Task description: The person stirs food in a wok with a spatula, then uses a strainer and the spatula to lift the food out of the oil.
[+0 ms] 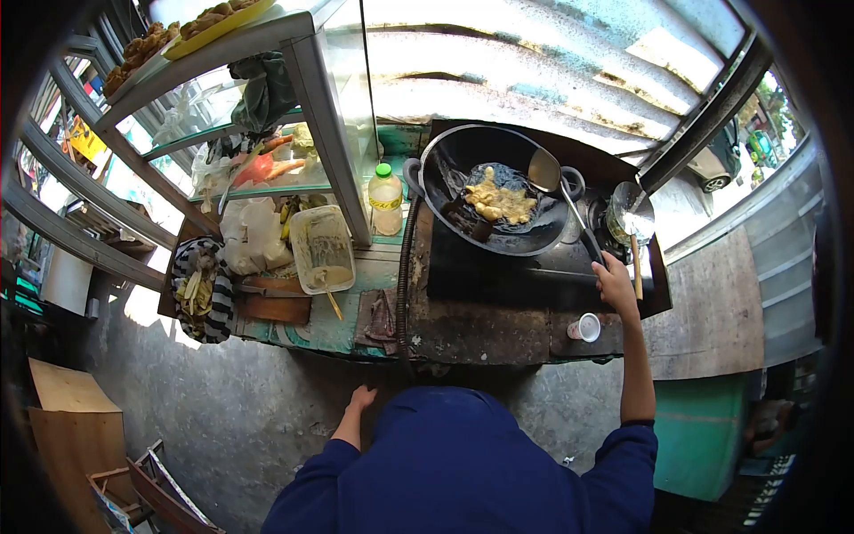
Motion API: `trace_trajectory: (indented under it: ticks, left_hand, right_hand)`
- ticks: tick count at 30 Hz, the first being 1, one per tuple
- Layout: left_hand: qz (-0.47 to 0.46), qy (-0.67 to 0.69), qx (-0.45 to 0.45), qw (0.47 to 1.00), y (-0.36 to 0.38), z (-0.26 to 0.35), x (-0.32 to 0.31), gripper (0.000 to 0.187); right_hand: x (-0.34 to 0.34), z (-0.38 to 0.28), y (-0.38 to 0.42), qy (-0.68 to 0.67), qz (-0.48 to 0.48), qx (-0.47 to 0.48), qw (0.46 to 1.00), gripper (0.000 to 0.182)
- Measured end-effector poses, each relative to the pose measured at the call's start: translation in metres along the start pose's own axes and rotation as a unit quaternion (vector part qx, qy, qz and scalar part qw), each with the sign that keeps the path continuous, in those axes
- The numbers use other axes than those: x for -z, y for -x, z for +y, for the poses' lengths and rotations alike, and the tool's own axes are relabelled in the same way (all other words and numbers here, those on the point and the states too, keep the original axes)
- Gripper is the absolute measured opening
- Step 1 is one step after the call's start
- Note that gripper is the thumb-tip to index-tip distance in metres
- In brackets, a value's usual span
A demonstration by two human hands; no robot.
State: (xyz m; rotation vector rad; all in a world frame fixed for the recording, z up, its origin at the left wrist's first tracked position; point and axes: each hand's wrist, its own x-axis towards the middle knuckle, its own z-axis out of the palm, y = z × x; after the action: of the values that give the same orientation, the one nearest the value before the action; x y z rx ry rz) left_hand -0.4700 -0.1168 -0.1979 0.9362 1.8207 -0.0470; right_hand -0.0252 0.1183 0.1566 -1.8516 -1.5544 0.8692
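Note:
My right hand (614, 283) is closed round the dark handle of a metal spatula (578, 209), whose broad blade rests at the right inside of a black wok (454, 214). Golden battered food (500, 198) sits in bubbling oil at the wok's middle, left of the blade. The wok stands on a black stove (498, 280). Below the counter's front edge hangs my left hand (363, 396), its fingers curled and touching nothing visible; whether it holds anything small cannot be made out.
Left of the wok stand a green-capped bottle (385, 199), a batter tub (311, 233) and a glass display case (325, 116). A strainer (630, 214) lies to the right. Near the front edge is a white cup (585, 328); a cloth (381, 319) lies further left.

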Motion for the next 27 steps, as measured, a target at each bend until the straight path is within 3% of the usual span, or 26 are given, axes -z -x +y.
trace_trajectory:
  ticks: [2,3,5,7,9,13,19,22,24,25,27]
  left_hand:
    - [-0.003,0.01,0.012,1.0,-0.002,-0.006,-0.002,0.055]
    - [-0.011,0.009,0.016,1.0,-0.003,-0.008,-0.003,0.055]
    - [-0.021,0.007,0.021,1.0,-0.003,-0.01,-0.004,0.055]
    - [-0.041,-0.01,0.021,0.999,-0.002,-0.009,-0.002,0.056]
    - [-0.036,-0.006,0.019,0.999,-0.006,-0.011,-0.004,0.056]
    - [-0.028,0.014,0.021,0.999,-0.011,-0.011,-0.005,0.056]
    - [-0.011,-0.015,0.004,1.0,0.002,0.001,-0.001,0.055]
    - [-0.008,-0.022,0.005,1.0,-0.001,-0.004,-0.002,0.056]
    - [-0.01,-0.02,0.008,1.0,-0.002,-0.005,-0.001,0.057]
    - [-0.013,-0.018,0.011,1.0,-0.003,-0.006,-0.002,0.057]
    - [-0.017,-0.015,0.017,1.0,-0.001,-0.004,-0.001,0.058]
  right_hand:
    - [0.006,-0.001,0.003,-0.126,-0.073,-0.117,0.982,0.01]
    - [0.007,-0.004,0.005,-0.126,-0.072,-0.118,0.982,0.01]
    - [0.009,-0.008,0.008,-0.241,-0.177,-0.174,0.938,0.012]
    - [0.01,-0.011,0.01,-0.261,-0.211,-0.178,0.925,0.011]
    - [0.011,-0.019,0.01,-0.335,-0.281,-0.203,0.876,0.011]
    - [0.004,-0.038,0.018,-0.315,-0.283,-0.194,0.885,0.009]
    - [-0.001,-0.039,0.018,-0.271,-0.259,-0.128,0.918,0.014]
    - [-0.007,-0.032,0.013,-0.216,-0.2,-0.088,0.952,0.018]
    - [-0.012,-0.017,0.004,-0.112,-0.09,-0.018,0.989,0.021]
    - [-0.013,-0.008,-0.003,-0.112,-0.09,-0.017,0.99,0.021]
    - [-0.012,0.011,-0.016,0.078,0.07,0.166,0.981,0.022]
